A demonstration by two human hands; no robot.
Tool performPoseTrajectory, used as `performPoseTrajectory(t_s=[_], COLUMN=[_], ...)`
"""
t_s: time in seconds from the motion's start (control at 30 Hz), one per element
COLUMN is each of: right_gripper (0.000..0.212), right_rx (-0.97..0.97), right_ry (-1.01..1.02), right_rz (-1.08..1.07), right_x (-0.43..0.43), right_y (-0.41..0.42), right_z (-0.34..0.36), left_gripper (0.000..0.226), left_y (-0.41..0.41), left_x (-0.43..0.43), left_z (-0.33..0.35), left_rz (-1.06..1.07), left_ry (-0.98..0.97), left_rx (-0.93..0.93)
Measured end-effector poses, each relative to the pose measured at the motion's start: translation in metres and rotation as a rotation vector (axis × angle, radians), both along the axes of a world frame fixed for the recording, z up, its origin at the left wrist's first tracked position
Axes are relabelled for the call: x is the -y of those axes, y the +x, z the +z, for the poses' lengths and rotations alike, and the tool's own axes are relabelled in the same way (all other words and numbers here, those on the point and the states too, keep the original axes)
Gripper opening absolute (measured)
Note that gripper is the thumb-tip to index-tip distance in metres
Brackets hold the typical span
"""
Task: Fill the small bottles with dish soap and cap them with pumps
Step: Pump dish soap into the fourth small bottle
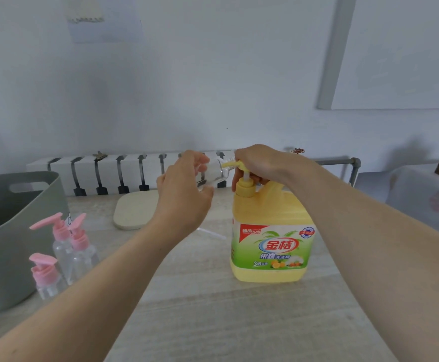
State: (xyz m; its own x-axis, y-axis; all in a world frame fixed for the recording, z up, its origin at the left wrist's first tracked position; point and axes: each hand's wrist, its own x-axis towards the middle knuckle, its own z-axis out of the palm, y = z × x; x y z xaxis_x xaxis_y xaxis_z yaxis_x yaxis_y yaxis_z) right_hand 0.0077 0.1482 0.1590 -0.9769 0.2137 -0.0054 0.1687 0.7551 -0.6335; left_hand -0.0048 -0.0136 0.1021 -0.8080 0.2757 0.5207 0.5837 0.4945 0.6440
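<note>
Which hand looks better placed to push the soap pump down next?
The right hand: it grips the top of the yellow pump on the dish soap jug. The left hand is busy holding the small clear bottle with its mouth at the spout.

Grey tub (9, 231) left on table (213, 309); beige mat (135, 212) ctr; radiator (108, 173) behind.

Both bare forearms reached forward from the lower corners and converged near the middle. The left hand (184, 190) was raised with its back to the camera, fingers and thumb curled round a small bottle (214, 173) held on its side. The right hand (256, 162) sat slightly higher, wrist bent downward, fingers curled over a pump head (242, 166), thumb tucked beneath. The hands were close but apart.
</note>
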Motion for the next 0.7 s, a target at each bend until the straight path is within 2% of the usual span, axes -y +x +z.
performPoseTrajectory(t_s=[0.17, 0.47, 0.7], right_gripper=[0.041, 0.056, 0.044], right_rx=[-0.006, -0.010, 0.003], right_ry=[-0.072, -0.271, -0.197], right_rz=[0.007, 0.053, 0.036], right_x=[-0.004, -0.016, -0.009], right_y=[-0.001, -0.001, -0.001], right_z=[-0.004, 0.001, -0.001], left_gripper=[0.044, 0.044, 0.045], left_y=[0.000, 0.001, 0.002], left_x=[0.000, 0.000, 0.000], left_z=[0.000, 0.002, 0.002], left_rz=[-0.001, 0.004, 0.006], left_ry=[-0.005, 0.014, 0.006], left_rx=[0.006, 0.008, 0.002])
